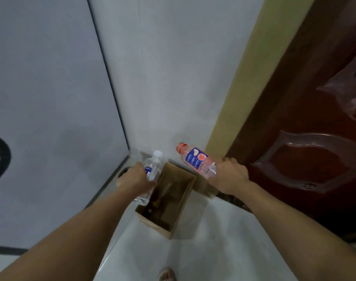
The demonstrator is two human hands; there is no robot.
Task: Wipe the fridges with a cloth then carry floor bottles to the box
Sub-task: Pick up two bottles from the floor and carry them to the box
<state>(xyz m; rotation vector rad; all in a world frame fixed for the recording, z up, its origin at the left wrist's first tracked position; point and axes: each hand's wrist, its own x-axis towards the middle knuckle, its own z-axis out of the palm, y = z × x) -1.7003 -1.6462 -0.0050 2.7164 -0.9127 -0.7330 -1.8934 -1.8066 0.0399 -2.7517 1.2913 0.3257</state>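
Note:
An open brown cardboard box (pixel 184 196) stands on the pale floor by the wall, with dark items dimly visible inside. My left hand (pixel 135 177) grips a clear bottle with a white cap (pixel 152 171), held above the box's left edge. My right hand (pixel 228 176) grips the lower part of a pink drink bottle with an orange cap and blue label (pixel 195 159), tilted left over the box's far right corner. Both bottles are in the air.
The grey side of a fridge (pixel 51 118) fills the left. A white wall (pixel 173 78) is straight ahead, and a dark red-brown door (pixel 315 138) with a yellowish frame (pixel 240 88) stands on the right. A sandalled foot (pixel 168 274) shows at the bottom.

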